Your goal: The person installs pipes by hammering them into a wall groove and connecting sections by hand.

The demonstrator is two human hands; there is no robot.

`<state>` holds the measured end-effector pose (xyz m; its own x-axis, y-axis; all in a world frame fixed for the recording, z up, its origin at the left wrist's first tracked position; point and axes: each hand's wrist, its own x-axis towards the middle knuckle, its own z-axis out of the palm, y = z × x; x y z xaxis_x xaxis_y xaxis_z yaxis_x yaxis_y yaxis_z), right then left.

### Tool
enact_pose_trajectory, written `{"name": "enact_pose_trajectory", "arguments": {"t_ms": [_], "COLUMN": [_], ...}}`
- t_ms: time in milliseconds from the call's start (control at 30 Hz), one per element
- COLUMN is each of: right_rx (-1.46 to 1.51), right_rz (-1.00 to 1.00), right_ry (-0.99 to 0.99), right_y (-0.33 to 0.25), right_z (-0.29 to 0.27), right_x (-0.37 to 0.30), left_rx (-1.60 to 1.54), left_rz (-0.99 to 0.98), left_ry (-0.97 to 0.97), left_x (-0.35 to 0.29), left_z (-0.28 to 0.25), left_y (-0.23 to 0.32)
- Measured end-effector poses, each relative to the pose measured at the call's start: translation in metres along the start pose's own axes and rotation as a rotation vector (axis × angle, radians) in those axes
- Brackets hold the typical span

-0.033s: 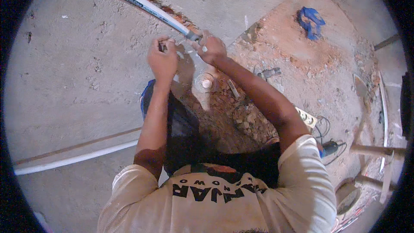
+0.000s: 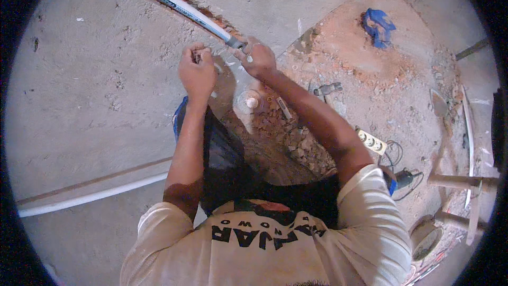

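A white pipe (image 2: 182, 6) with a blue stripe runs along a groove in the concrete wall and ends in a grey fitting (image 2: 235, 42). Closed around the open end of that fitting are the fingers of my right hand (image 2: 259, 62). To its left, apart from the pipe, my left hand (image 2: 198, 78) is raised with its fingers curled together. Something dark shows between those fingertips, too small to make out. Below both hands stands a clear round container (image 2: 252, 101) with a white top.
Rubble (image 2: 307, 151) lies by my legs. To the right are a hammer (image 2: 329, 89), a power strip (image 2: 371, 141), a corded power tool (image 2: 404, 180) and a trowel (image 2: 438, 103). A blue crumpled bag or cloth (image 2: 379, 28) lies farther off. Another white pipe (image 2: 100, 196) runs at lower left.
The fingers of my left hand have drawn in, and that hand has shifted slightly left. My right hand stays at the fitting. The view has moved a little.
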<state>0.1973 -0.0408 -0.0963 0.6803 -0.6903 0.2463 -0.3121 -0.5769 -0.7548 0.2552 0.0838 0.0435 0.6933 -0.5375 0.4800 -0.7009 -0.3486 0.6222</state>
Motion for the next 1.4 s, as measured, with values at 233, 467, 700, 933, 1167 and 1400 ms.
{"name": "enact_pose_trajectory", "arguments": {"t_ms": [233, 467, 700, 933, 1167, 1400], "right_rx": [0.290, 0.287, 0.387, 0.469, 0.427, 0.472], "right_rz": [0.102, 0.122, 0.182, 0.070, 0.112, 0.177], "right_ry": [0.257, 0.184, 0.206, 0.337, 0.358, 0.314], "right_y": [-0.016, -0.007, -0.024, -0.027, -0.028, -0.011], "right_z": [0.004, -0.002, -0.004, 0.004, 0.010, 0.020], "right_x": [0.005, 0.011, -0.001, -0.008, -0.002, -0.004], "left_rx": [-0.165, -0.805, -1.073, -0.763, 0.097, 0.561], "left_rz": [-0.020, -0.407, -0.502, -0.405, 0.656, 0.817], "left_ry": [-0.205, -0.347, -0.426, -0.347, -0.283, -0.487], "left_x": [0.005, 0.000, 0.004, 0.026, 0.063, 0.080], "left_z": [-0.030, -0.048, -0.061, -0.056, -0.036, -0.006], "left_y": [-0.015, -0.002, -0.008, -0.001, 0.021, 0.018]}}
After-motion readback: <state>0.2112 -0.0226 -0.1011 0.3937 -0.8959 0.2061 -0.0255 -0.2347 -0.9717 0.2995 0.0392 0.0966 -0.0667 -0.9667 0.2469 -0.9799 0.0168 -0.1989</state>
